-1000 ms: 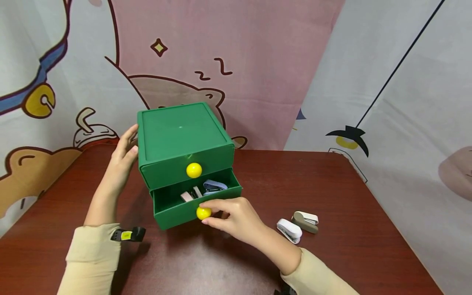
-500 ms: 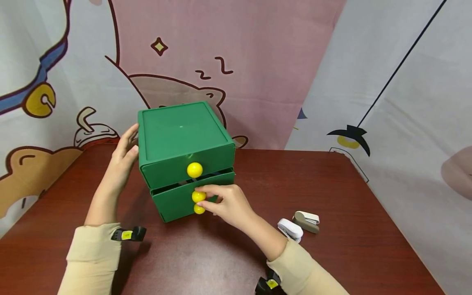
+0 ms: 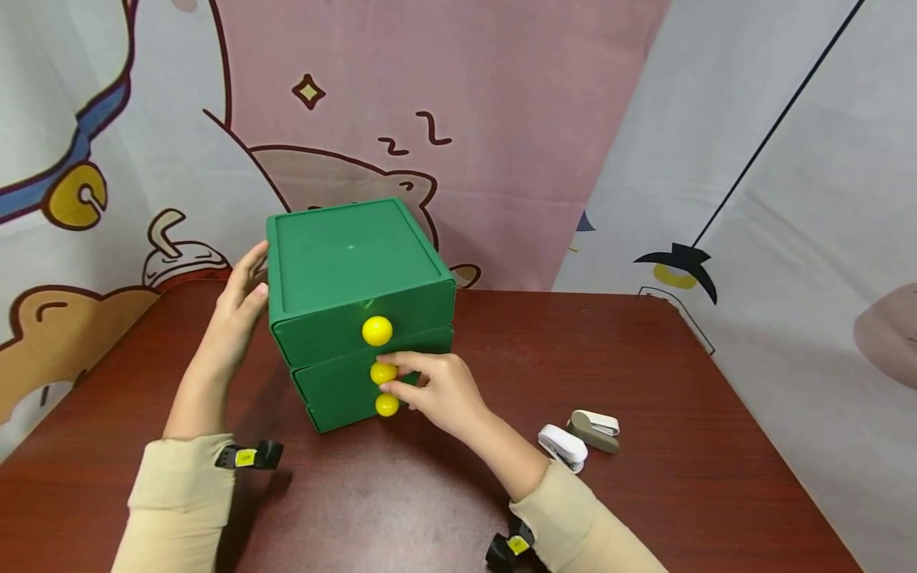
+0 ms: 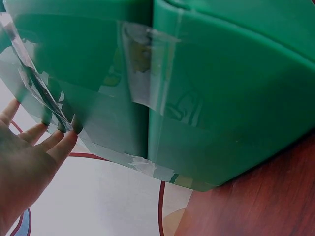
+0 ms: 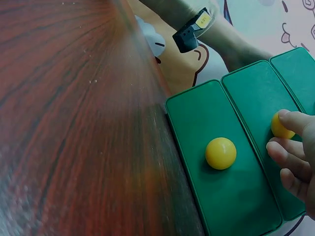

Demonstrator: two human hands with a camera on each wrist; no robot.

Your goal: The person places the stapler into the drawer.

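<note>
A green plastic drawer unit [image 3: 351, 255] stands on the table, with round yellow knobs on its stacked drawers. The middle drawer [image 3: 329, 390] sits flush with the front. My right hand [image 3: 450, 398] pinches the middle drawer's yellow knob [image 3: 383, 373] between thumb and fingertips; the right wrist view shows the same knob [image 5: 280, 127] partly covered by the fingers. Below it, the bottom knob [image 3: 387, 405] is untouched. My left hand [image 3: 239, 306] rests with extended fingers against the unit's left side, where strips of clear tape [image 4: 142, 64] show in the left wrist view.
To the right on the brown table [image 3: 716, 461] lie a white mini stapler [image 3: 563, 447] and an olive-and-white one [image 3: 593, 432], side by side. A printed cloth [image 3: 530, 143] hangs behind the table.
The middle drawer, open with several small items showing inside, has slid back into the unit, my right hand moving with its knob. My left hand has stayed in place.
</note>
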